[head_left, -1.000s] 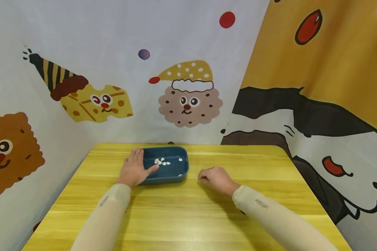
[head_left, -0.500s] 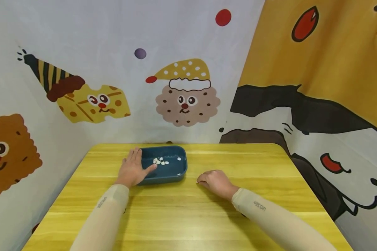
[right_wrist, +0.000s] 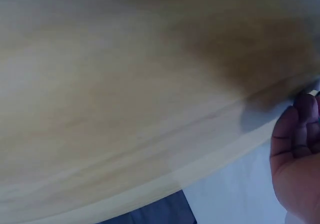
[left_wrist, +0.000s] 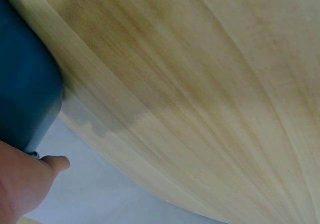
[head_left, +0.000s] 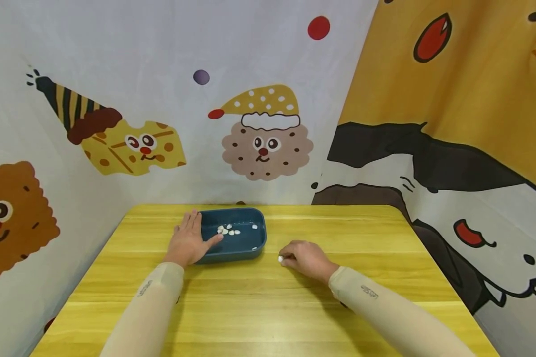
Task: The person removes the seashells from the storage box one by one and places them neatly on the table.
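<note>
A deep blue rectangular dish (head_left: 232, 256) stands toward the back of the table, left of centre. Several small white pebbles (head_left: 225, 230) lie on its bottom, most in a loose cluster. My left hand (head_left: 188, 243) rests over the dish's left end, fingers straight along the rim and thumb reaching over the inside. In the left wrist view, part of that hand (left_wrist: 25, 184) appears beside the dish's outer wall (left_wrist: 30, 84). Right of the dish, my right hand (head_left: 309, 259) pinches one white pebble (head_left: 281, 259) between thumb and fingertips. The right wrist view shows its curled fingers (right_wrist: 284, 134).
The yellow wood-grain table (head_left: 259, 307) spreads in front of both hands. Behind its back edge hangs a white cloth (head_left: 161, 49) printed with cartoon figures. Long light sleeves (head_left: 145, 310) cover both forearms.
The white pebble at my right fingertips has come into plain view, having been barely visible before. The right hand turned slightly. The left hand and dish kept their places.
</note>
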`<action>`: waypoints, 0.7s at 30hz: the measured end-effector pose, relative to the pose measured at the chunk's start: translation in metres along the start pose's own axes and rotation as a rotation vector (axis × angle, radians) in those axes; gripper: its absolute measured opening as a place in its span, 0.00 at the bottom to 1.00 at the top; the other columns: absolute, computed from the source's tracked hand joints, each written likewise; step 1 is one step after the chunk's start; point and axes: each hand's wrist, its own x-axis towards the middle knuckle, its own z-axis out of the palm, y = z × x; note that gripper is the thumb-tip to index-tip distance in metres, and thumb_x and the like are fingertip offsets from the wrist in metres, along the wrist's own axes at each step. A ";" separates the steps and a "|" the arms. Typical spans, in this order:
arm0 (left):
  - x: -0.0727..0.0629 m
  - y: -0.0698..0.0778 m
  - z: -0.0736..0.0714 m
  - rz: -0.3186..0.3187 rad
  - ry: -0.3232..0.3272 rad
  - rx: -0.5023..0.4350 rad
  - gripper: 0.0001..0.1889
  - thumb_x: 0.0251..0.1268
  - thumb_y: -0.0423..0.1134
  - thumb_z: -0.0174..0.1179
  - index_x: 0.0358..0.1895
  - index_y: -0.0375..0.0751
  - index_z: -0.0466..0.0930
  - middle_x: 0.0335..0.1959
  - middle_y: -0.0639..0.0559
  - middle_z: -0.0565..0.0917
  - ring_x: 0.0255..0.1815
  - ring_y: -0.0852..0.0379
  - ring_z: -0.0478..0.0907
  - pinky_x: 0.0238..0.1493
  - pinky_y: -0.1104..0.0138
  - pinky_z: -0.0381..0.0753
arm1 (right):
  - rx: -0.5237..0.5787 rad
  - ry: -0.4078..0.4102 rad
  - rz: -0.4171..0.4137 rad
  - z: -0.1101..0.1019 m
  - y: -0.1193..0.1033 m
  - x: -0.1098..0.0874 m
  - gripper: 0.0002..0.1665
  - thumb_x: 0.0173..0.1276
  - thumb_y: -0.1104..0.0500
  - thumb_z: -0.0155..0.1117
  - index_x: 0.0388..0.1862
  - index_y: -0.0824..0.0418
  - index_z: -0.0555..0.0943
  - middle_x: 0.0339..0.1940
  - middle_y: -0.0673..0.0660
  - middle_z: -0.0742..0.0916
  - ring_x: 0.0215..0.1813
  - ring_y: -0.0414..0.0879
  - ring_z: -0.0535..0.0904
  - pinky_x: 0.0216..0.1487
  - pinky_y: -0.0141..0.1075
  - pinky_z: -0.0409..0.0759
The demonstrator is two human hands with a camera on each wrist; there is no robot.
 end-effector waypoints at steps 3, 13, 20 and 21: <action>0.000 0.000 -0.001 0.001 0.002 0.006 0.61 0.74 0.79 0.46 0.88 0.31 0.38 0.90 0.32 0.39 0.91 0.32 0.34 0.86 0.32 0.43 | -0.010 -0.032 -0.005 0.001 0.000 0.005 0.11 0.74 0.51 0.74 0.52 0.49 0.93 0.47 0.46 0.94 0.49 0.42 0.89 0.51 0.42 0.89; 0.002 0.000 0.000 -0.012 0.001 -0.004 0.61 0.74 0.79 0.47 0.88 0.32 0.38 0.90 0.33 0.39 0.91 0.32 0.34 0.86 0.32 0.43 | 0.010 -0.021 0.053 0.012 -0.016 0.022 0.09 0.74 0.53 0.74 0.49 0.51 0.94 0.46 0.48 0.94 0.51 0.45 0.90 0.53 0.44 0.90; 0.002 0.000 0.000 -0.015 0.003 -0.009 0.60 0.75 0.76 0.49 0.88 0.32 0.38 0.90 0.34 0.39 0.91 0.33 0.33 0.86 0.32 0.42 | 0.046 -0.006 0.083 0.014 -0.021 0.024 0.06 0.73 0.54 0.75 0.46 0.51 0.93 0.44 0.49 0.94 0.48 0.44 0.90 0.49 0.42 0.90; 0.002 0.000 0.000 -0.016 0.003 -0.010 0.60 0.75 0.76 0.49 0.88 0.32 0.38 0.90 0.34 0.39 0.91 0.33 0.33 0.86 0.32 0.42 | 0.051 -0.005 0.086 0.014 -0.021 0.024 0.06 0.73 0.54 0.75 0.45 0.51 0.93 0.44 0.49 0.94 0.48 0.44 0.90 0.49 0.42 0.89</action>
